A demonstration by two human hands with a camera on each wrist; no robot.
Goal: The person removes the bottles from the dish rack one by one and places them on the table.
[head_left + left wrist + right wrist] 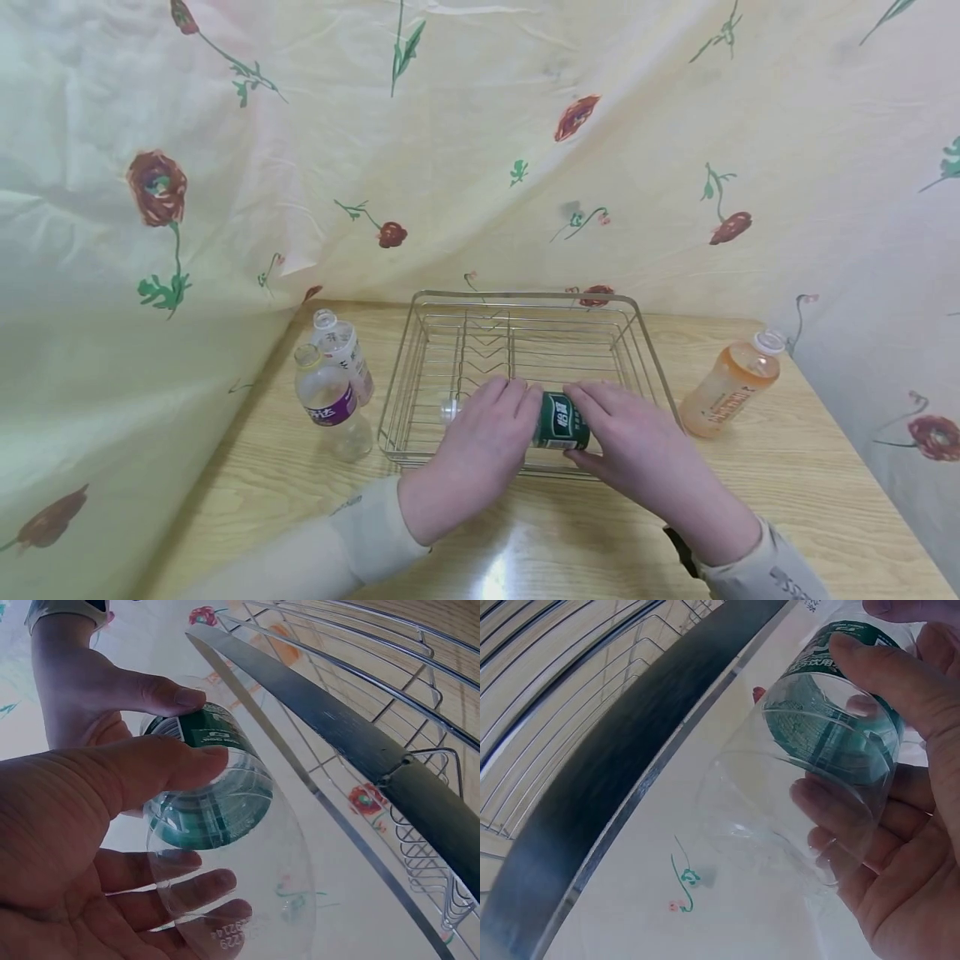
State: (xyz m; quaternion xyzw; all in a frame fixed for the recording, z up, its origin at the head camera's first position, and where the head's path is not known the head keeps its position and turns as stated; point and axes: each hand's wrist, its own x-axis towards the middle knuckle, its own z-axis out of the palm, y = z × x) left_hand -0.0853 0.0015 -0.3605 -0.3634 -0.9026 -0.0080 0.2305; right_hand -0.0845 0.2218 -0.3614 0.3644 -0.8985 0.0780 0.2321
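Both hands hold a clear plastic bottle with a green label (561, 419), which lies sideways above the front part of a wire dish rack (525, 295). My left hand (491, 437) grips it toward the neck, whose pale end shows left of the fingers. Around the base end, my right hand (637, 437) has its thumb and fingers. In the left wrist view, the left thumb (165, 769) presses along the bottle (277, 877) with the fingers on the other side. The right wrist view shows the right thumb (892, 667) on the label, fingers behind the see-through wall (742, 802).
Left of the rack stand two clear bottles, one with a purple label (337, 408) and one with a pinkish-white label (352, 360). An orange-tinted bottle (727, 387) stands to the right. The wooden table (285, 517) meets a flowered cloth (465, 167) at the back and sides.
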